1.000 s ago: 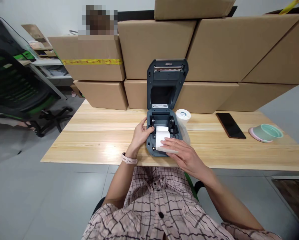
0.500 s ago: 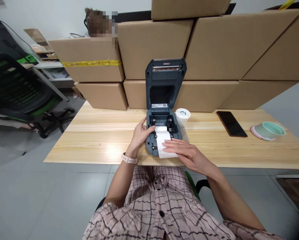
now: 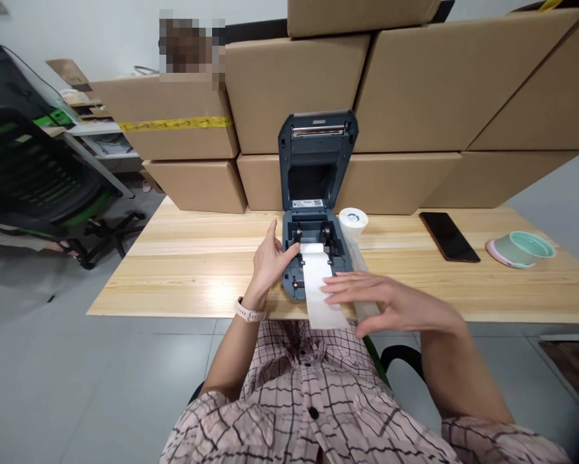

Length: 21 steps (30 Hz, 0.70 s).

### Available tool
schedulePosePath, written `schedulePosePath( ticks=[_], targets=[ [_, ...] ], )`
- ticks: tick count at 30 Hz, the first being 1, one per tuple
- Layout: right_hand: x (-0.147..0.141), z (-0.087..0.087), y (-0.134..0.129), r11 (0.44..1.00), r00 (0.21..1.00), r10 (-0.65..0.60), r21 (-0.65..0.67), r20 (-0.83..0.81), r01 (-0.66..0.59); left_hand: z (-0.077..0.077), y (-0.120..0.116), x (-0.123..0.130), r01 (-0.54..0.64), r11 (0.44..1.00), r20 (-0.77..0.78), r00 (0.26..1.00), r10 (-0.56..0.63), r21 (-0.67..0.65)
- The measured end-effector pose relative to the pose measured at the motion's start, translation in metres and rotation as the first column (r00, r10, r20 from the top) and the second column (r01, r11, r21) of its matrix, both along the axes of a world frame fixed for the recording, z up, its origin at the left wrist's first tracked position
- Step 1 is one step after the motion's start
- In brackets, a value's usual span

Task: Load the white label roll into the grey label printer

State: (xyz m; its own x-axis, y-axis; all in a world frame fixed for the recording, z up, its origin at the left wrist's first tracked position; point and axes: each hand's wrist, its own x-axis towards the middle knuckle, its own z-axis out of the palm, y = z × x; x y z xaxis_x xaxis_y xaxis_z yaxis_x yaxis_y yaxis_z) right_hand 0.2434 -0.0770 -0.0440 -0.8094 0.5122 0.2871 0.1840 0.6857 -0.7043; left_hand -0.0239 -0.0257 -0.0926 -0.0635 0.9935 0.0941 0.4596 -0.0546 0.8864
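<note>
A dark grey label printer (image 3: 289,283) stands on the table with its lid (image 3: 313,164) raised. From inside it a white label strip (image 3: 318,303) runs out over the front and past the table edge. My left hand (image 3: 270,261) lies along the printer's left side, fingers stretched and thumb reaching over the wall to the strip's edge. Over the strip's right side is my right hand (image 3: 386,299), fingers spread and thumb apart; whether its fingertips touch the strip I cannot tell. A white label roll (image 3: 353,219) stands right of the printer, a translucent strip (image 3: 362,261) trailing toward me.
Farther right lie a dark phone (image 3: 449,236) and a green cup (image 3: 526,248) on a pink base. Stacked cardboard boxes (image 3: 294,90) line the table's back. A person (image 3: 186,48) is partly visible behind them. A black office chair (image 3: 33,174) stands at the left.
The right hand has lifted off the strip and moved right, its fingers spreading. The strip now hangs lower over the table edge. The left index finger has straightened away from the printer.
</note>
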Motion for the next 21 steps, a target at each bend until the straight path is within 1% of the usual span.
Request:
schedulePosePath(
  ticks=[1,2,3,4,5,6,7,8,9,11,12,13,15,18,19,21],
  targets=[
    [0.004,0.012,0.006,0.999,0.998,-0.036,0.004,-0.043,0.036,0.004,-0.006,0.002,0.006,0.995,-0.128,0.992,0.007,0.098],
    [0.006,0.023,0.016,0.990,0.983,-0.136,0.028,-0.123,0.140,0.009,-0.012,0.004,0.060,0.980,-0.247,0.969,-0.012,0.189],
    [0.007,0.034,0.029,0.953,0.932,-0.275,0.061,-0.236,0.297,0.013,-0.019,0.007,0.162,0.955,-0.347,0.935,-0.069,0.247],
    [0.006,0.042,0.046,0.879,0.840,-0.417,0.080,-0.347,0.470,0.016,-0.027,0.010,0.291,0.922,-0.423,0.891,-0.164,0.256],
    [0.003,0.049,0.067,0.787,0.726,-0.510,0.088,-0.462,0.610,0.019,-0.034,0.012,0.409,0.883,-0.476,0.839,-0.265,0.229],
    [0.000,0.055,0.090,0.733,0.648,-0.543,0.074,-0.533,0.676,0.020,-0.042,0.013,0.496,0.848,-0.507,0.788,-0.349,0.187],
    [-0.005,0.058,0.115,0.726,0.630,-0.561,0.045,-0.537,0.686,0.021,-0.050,0.014,0.548,0.823,-0.520,0.752,-0.405,0.152],
    [-0.010,0.061,0.139,0.742,0.637,-0.566,0.013,-0.523,0.670,0.021,-0.057,0.014,0.576,0.806,-0.523,0.732,-0.436,0.134],
    [-0.014,0.062,0.161,0.768,0.656,-0.565,-0.029,-0.501,0.640,0.021,-0.065,0.013,0.587,0.798,-0.520,0.728,-0.448,0.135],
    [-0.021,0.064,0.193,0.813,0.704,-0.550,-0.095,-0.449,0.575,0.017,-0.081,0.009,0.600,0.781,-0.508,0.734,-0.452,0.171],
    [-0.023,0.064,0.202,0.824,0.720,-0.542,-0.106,-0.434,0.556,0.015,-0.089,0.007,0.611,0.769,-0.500,0.734,-0.459,0.190],
    [-0.024,0.064,0.205,0.829,0.726,-0.536,-0.103,-0.431,0.550,0.013,-0.097,0.005,0.620,0.756,-0.491,0.736,-0.466,0.212],
    [-0.022,0.064,0.196,0.822,0.716,-0.533,-0.076,-0.451,0.564,0.009,-0.110,0.002,0.621,0.737,-0.467,0.752,-0.466,0.266],
    [-0.019,0.067,0.165,0.809,0.700,-0.549,-0.082,-0.457,0.582,0.006,-0.122,0.002,0.597,0.727,-0.420,0.788,-0.451,0.339],
    [-0.021,0.067,0.154,0.815,0.710,-0.550,-0.096,-0.439,0.572,0.005,-0.123,0.003,0.586,0.728,-0.404,0.799,-0.446,0.355],
    [-0.028,0.066,0.135,0.844,0.763,-0.525,-0.115,-0.377,0.524,0.005,-0.124,0.006,0.567,0.730,-0.381,0.816,-0.435,0.382]
  ],
)
